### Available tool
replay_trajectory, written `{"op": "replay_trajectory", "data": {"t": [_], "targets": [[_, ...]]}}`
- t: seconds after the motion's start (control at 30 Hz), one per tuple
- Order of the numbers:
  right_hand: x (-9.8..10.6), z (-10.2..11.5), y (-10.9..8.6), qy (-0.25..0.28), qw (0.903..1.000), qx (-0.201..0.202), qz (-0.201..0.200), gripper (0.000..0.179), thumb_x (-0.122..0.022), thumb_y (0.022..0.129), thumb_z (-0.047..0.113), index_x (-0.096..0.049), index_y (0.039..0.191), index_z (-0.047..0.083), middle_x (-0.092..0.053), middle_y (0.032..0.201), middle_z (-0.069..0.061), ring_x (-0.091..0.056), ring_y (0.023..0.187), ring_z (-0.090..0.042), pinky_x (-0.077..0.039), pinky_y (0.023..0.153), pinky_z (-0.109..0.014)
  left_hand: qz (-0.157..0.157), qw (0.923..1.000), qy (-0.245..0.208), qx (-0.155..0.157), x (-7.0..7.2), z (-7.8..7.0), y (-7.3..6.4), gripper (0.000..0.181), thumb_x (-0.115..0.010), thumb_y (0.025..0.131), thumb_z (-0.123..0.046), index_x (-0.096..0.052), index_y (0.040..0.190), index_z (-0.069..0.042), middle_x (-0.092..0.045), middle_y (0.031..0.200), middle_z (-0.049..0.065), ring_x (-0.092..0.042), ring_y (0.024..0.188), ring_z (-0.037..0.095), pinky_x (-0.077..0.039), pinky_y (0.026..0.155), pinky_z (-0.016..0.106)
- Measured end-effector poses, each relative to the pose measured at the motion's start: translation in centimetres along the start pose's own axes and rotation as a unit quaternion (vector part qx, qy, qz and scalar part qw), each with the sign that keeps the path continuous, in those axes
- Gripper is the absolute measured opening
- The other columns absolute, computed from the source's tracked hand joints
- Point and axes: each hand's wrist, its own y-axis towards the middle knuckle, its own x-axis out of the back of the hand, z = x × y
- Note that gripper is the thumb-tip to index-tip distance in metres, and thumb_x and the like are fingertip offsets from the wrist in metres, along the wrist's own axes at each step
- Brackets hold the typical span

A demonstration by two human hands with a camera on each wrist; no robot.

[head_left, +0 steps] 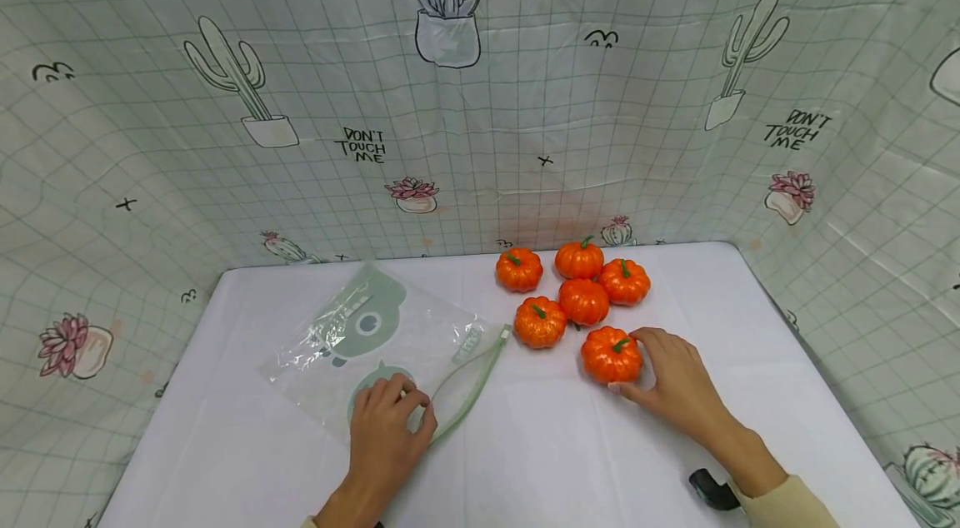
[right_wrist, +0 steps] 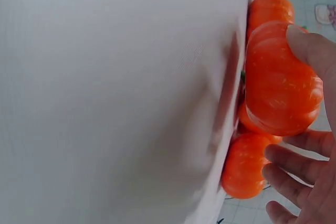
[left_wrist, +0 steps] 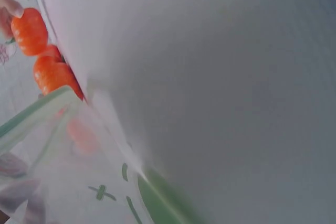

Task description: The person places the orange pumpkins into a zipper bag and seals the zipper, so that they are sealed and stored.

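My right hand holds a small orange toy pumpkin with a green stem, thumb on the near side and fingers on the far side. In the right wrist view the same pumpkin sits against the thumb, the other fingers spread below it. My left hand pinches the open edge of a clear zip bag with green animal prints. Its green zip strip curves away from the hand. Through the raised plastic in the left wrist view, fingers show faintly at lower left.
Several more orange pumpkins stand in a cluster at the back of the white-covered table. A printed grid curtain hangs behind and at both sides. Near the right sleeve is a black object.
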Motion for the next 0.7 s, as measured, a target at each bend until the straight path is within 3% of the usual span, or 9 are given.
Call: {"op": "replay_trajectory", "data": {"t": [0.37,0.7], "targets": [[-0.2,3.2,-0.7,0.01,0.9994,0.033,-0.008,0.076,-0.097,0.072,0.037,-0.061,0.129,0.0,-0.066,0.124,-0.015,-0.06,0.118,-0.041,-0.043,0.104,-0.064,-0.035,0.9994,0.001,-0.004,-0.2,-0.3,0.0,0.016,-0.083,0.067,-0.003,-0.071,0.069,-0.014,-0.059,0.082,-0.001,-0.056,0.075,0.021,-0.042,0.07,0.04],[-0.6,5.7,-0.6,-0.016,0.9969,0.077,-0.006,0.077,-0.095,0.073,0.043,-0.064,0.13,0.001,-0.066,0.124,-0.013,-0.059,0.12,-0.038,-0.043,0.107,-0.06,-0.021,0.9998,0.004,0.002,-0.3,-0.5,-0.2,0.016,-0.084,0.067,-0.004,-0.072,0.069,-0.014,-0.059,0.082,-0.001,-0.057,0.076,0.021,-0.044,0.073,0.042]]}}
